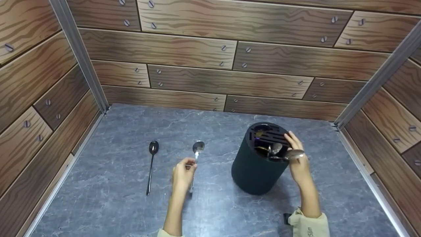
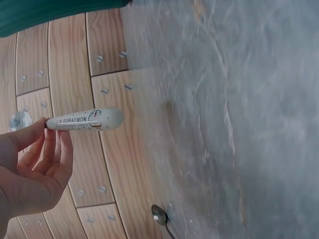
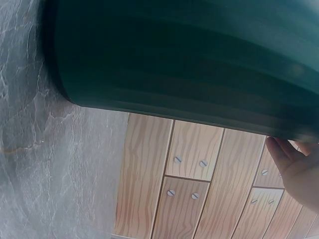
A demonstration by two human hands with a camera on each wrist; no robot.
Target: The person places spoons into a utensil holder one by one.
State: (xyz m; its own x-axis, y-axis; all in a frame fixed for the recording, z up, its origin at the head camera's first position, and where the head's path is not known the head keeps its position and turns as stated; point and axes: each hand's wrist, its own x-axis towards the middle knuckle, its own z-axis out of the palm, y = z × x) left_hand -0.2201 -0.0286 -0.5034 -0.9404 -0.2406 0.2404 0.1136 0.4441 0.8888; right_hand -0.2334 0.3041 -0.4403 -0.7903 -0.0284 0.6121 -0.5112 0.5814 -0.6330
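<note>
Between thumb and fingers my left hand [image 1: 183, 174] pinches a spoon [image 1: 198, 146], its bowl pointing away from me. The spoon's white handle [image 2: 84, 119] carries printed lettering and is held above the table. To the right stands a dark green cylindrical utensil holder [image 1: 258, 171] with a slotted black top. My right hand [image 1: 299, 164] touches the holder's right side near the rim, fingers fairly straight. Out of the holder's front opening sticks a spoon [image 1: 293, 154], overlapping that hand in the head view. More metal utensils [image 1: 275, 148] show inside; their lower parts are hidden.
A dark long-handled spoon [image 1: 151, 168] lies on the grey marbled table [image 1: 115, 210], left of my left hand. Wood-patterned walls [image 1: 194, 52] enclose the back and both sides, with metal strips [image 1: 378, 74] at the corners.
</note>
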